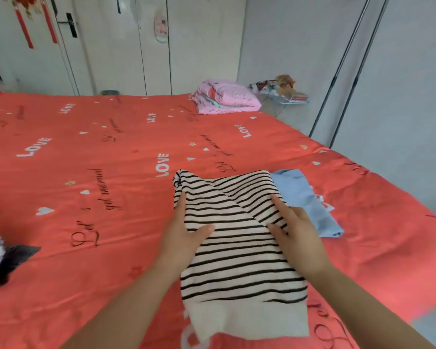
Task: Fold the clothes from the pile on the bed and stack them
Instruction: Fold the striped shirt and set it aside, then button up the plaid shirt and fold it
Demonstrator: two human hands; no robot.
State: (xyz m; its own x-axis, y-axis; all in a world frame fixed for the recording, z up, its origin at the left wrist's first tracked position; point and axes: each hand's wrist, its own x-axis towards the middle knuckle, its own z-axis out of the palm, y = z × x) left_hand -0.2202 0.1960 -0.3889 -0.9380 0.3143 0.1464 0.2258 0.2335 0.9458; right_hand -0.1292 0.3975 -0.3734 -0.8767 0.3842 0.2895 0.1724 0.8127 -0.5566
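Observation:
A white garment with black stripes (239, 263) lies partly folded on the red bed (86, 172) in front of me. My left hand (184, 230) grips its left edge, thumb on top of the cloth. My right hand (295, 230) holds a folded flap on the right side, fingers spread over the fabric. A folded light blue garment (305, 197) lies just right of the striped one, partly under it. A dark grey and white garment (0, 260) lies at the left edge of the bed.
A folded pink quilt (224, 98) sits at the bed's far corner. Beyond it is a small table with clutter (282, 91). White wardrobe doors (126, 46) line the back wall, a sliding door (350, 59) the right.

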